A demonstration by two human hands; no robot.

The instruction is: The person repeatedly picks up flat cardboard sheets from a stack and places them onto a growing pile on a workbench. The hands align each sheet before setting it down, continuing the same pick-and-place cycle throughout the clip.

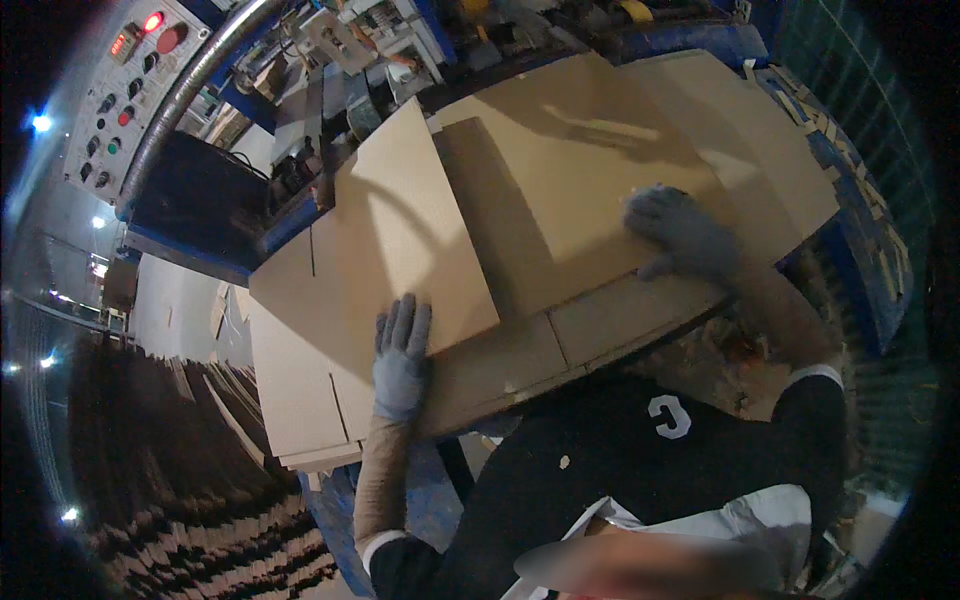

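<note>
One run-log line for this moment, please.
left hand: gloved, on cardboard sheets | right hand: gloved, on cardboard sheets | nearby: control panel, red light lit

Left hand (402,358) to right hand (682,235): passable over cardboard sheets (580,215)
Far edge: blue beam (690,47) blocks
Control panel (115,105): metal pipe (198,78) alongside

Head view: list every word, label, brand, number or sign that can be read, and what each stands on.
Shirt: one large white character, clear in outline; not copied here.
Panel: a lit red display, its digits too small and blurred to read surely; any button labels are too small.
Cardboard: no print visible.
</note>
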